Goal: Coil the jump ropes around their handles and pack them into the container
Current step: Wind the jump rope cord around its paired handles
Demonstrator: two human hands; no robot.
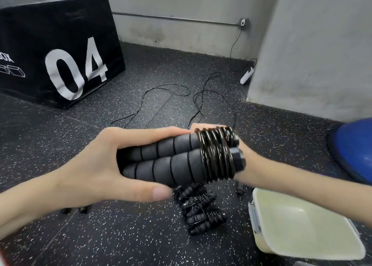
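Winding the cord onto paired foam handles (161, 161), you held them above the floor (120, 235).

Your left hand (96, 165) clamped the handles' soft, grippy foam, the sensible hold; your right hand (247, 165) sat behind the springy, slick coils (217, 155), its grip hidden. Loose rope (197, 100) trailed away; finished bundles (201, 209) lay beside the open container (302, 225).

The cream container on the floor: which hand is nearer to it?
Right. The right hand, behind the coiled end of the handles, is just above the container; the left hand grips the handles' other end, farther left.
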